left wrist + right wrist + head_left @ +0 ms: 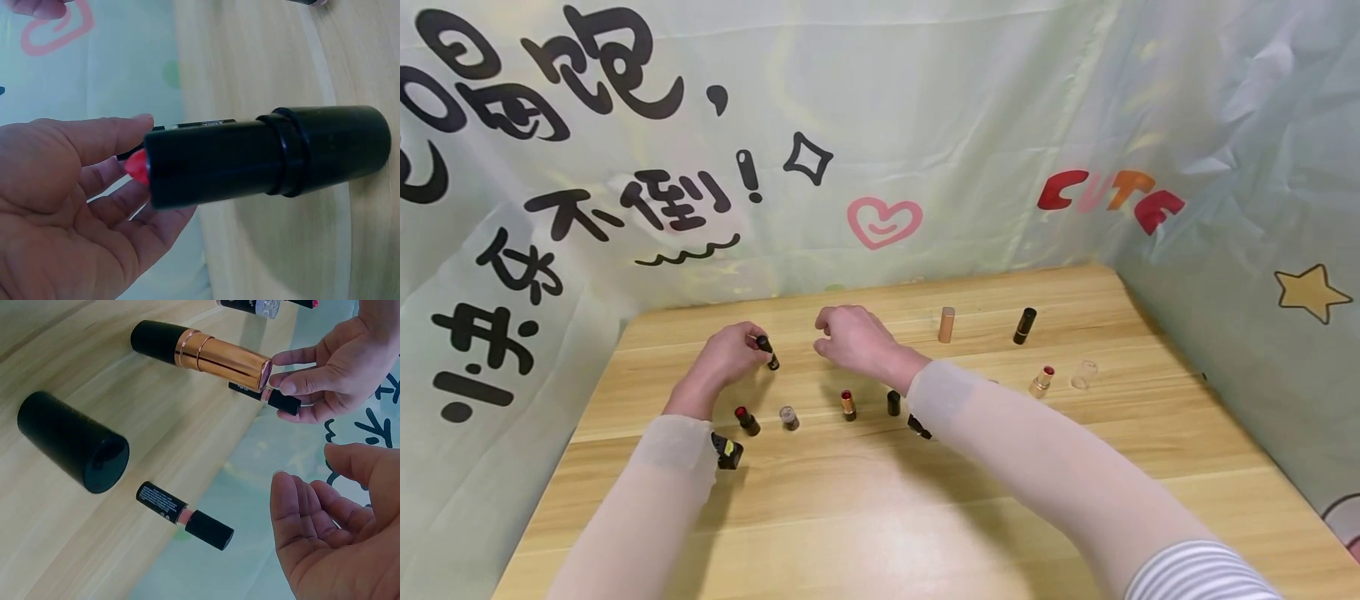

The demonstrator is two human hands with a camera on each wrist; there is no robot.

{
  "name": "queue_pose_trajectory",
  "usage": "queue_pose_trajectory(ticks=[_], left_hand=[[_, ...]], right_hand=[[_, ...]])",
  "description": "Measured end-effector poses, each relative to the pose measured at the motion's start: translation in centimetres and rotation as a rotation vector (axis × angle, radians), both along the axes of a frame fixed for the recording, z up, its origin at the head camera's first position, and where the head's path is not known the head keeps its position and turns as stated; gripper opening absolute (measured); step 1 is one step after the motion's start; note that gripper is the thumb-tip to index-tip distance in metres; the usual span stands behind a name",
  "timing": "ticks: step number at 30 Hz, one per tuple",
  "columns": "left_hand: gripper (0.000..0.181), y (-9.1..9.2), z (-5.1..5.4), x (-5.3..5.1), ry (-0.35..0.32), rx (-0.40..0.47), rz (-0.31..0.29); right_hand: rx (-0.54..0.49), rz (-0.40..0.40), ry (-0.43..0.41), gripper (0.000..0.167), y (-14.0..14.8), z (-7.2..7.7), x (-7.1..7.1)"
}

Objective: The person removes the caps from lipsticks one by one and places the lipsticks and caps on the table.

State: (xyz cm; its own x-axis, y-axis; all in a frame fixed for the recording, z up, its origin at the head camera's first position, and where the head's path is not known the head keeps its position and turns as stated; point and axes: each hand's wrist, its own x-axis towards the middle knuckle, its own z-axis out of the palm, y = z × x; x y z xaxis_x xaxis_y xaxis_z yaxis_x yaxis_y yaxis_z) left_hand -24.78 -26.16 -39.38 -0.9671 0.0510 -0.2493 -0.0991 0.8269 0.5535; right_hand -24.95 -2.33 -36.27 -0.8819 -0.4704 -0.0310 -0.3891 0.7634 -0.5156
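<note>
My left hand [727, 360] pinches a slim black capped lipstick [767, 352] near its top, and its lower end is at the table. The right wrist view shows a pink band on that lipstick [265, 395]. In the left wrist view, an uncapped black lipstick with a red tip [212, 165] stands in front, partly hiding it. My right hand [857, 342] hovers with loosely bent fingers and nothing in them. Near it stand a copper-and-black uncapped lipstick [848, 406] and a black cap [893, 403]. A second pink-banded lipstick [184, 515] stands beyond the cap.
Farther right are a rose-gold tube [947, 325], a black tube with a gold band [1025, 326], an open gold lipstick [1042, 382] and a clear cap [1084, 375]. A clear-topped cap [788, 417] stands at left. Printed cloth [970, 125] encloses the wooden table [850, 517].
</note>
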Motion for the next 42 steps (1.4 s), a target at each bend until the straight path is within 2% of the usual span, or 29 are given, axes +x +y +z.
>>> queue_pose_trajectory(ticks=[8, 12, 15, 18, 23, 28, 31, 37, 42], left_hand=[[0.034, -0.4, 0.0, 0.0, 0.044, -0.033, 0.008], [0.031, 0.0, 0.7, 0.1, 0.054, 0.019, -0.008], [0.03, 0.7, 1.5, 0.5, 0.072, 0.073, -0.018], [0.036, 1.6, 2.4, 1.1, 0.108, 0.13, -0.013], [0.06, 3.2, 3.9, 2.2, 0.158, 0.255, -0.026], [0.069, 4.3, 4.7, 3.2, 0.221, 0.273, -0.072], [0.059, 4.5, 4.7, 3.9, 0.24, 0.269, -0.07], [0.024, 4.8, 4.7, 4.7, 0.278, 0.186, -0.093], [0.022, 5.1, 4.8, 5.1, 0.334, 0.166, -0.093]], right_hand=[[0.015, 0.016, 0.027, 0.039, -0.4, 0.0, 0.1], [-0.011, 0.022, 0.06, 0.039, -0.6, 0.3, 0.2], [-0.057, 0.043, 0.079, 0.04, -0.9, 0.6, 0.3], [-0.126, 0.057, 0.072, 0.041, -1.2, 1.0, 0.4], [-0.256, 0.061, 0.007, 0.041, -1.3, 1.5, 0.4], [-0.36, 0.07, -0.017, 0.028, -1.1, 1.6, 0.6], [-0.414, 0.06, -0.014, 0.024, -1.0, 1.7, 0.9], [-0.494, 0.032, -0.003, 0.024, -0.7, 1.9, 1.6], [-0.521, 0.037, 0.003, 0.022, -0.6, 2.0, 1.9]])
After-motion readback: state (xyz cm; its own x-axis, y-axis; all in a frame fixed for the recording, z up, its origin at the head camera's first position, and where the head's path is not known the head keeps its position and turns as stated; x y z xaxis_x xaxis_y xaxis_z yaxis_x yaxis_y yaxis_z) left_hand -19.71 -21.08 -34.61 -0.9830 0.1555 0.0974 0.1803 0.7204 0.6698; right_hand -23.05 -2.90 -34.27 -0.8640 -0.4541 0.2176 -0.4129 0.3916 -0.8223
